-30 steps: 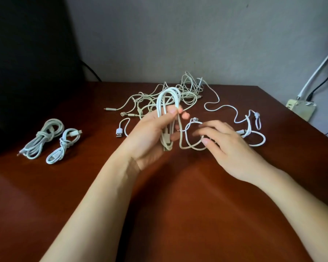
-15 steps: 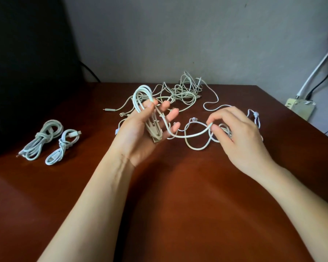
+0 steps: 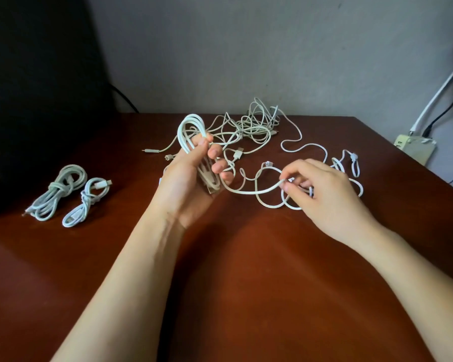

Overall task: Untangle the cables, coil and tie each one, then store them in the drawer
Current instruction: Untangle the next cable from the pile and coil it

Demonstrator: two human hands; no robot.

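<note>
coil [image 3: 191, 117]: mid-section hidden inside left hand [image 3: 191, 184], only the top loop and one plug end stick out, turn count unreadable. right hand [image 3: 330, 194] covers where the pinched strand [image 3: 256, 191] meets the loose loops [image 3: 270, 205]. far tangle [image 3: 251, 126]: can't separate or count cables. power strip [image 3: 413, 150] clipped by right edge. dark mass [image 3: 37, 87] far left too dark to identify. both forearms run off near edge.
</note>
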